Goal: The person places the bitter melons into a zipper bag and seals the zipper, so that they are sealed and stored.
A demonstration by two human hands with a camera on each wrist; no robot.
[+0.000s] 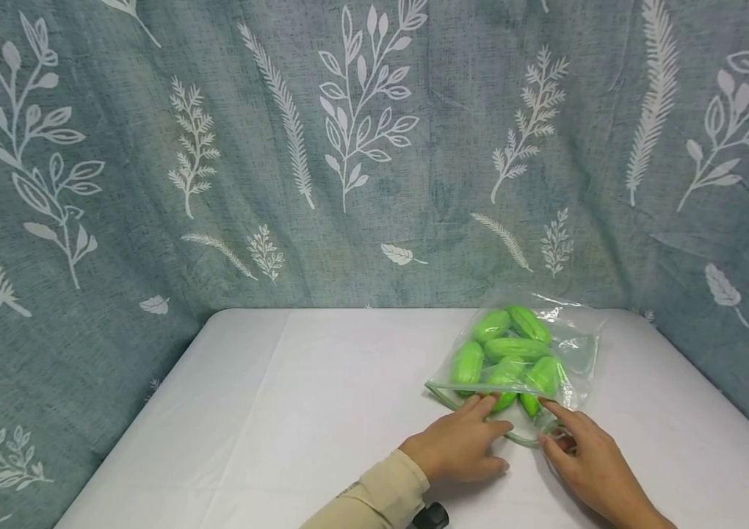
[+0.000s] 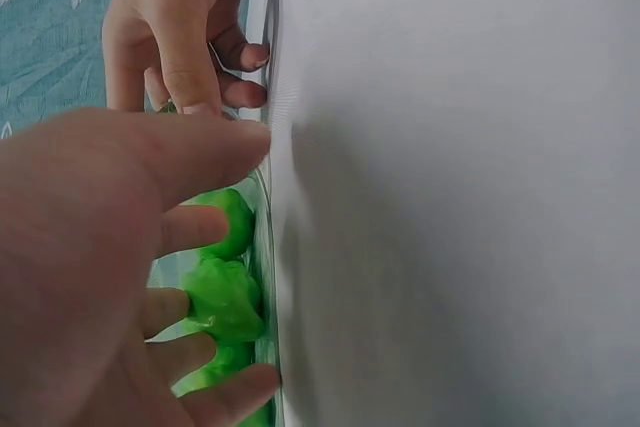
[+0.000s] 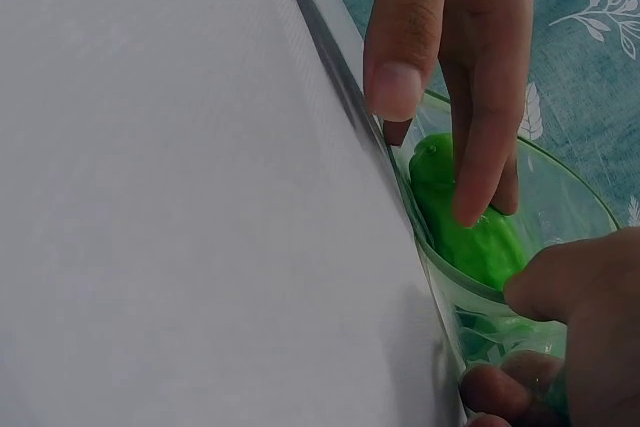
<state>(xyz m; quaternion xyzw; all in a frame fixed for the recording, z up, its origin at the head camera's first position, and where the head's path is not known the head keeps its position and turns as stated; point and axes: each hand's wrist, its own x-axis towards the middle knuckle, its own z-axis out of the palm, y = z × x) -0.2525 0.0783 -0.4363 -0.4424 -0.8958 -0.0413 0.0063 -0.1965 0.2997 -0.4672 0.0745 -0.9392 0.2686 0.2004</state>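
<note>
A clear plastic zip bag [image 1: 579, 353] with a green-edged mouth lies at the right of the table. In it are several bright green, ridged, gourd-like vegetables [image 1: 516, 349]. My left hand [image 1: 460, 444] reaches to the mouth from the left with fingers extended; in the right wrist view its fingertips dip between the rims, beside one green vegetable [image 3: 465, 217]. At the mouth's right corner my right hand [image 1: 589, 459] holds the bag's edge between thumb and curled fingers. The left wrist view shows the left hand [image 2: 110, 207] nearer, with the right hand [image 2: 185, 27] beyond it.
A white-covered table [image 1: 236, 411] spreads to the left of the bag. Behind and at both sides hangs a blue-green curtain [image 1: 361, 242] with white leaf prints. A small black cylindrical object [image 1: 432, 516] shows beside the left sleeve.
</note>
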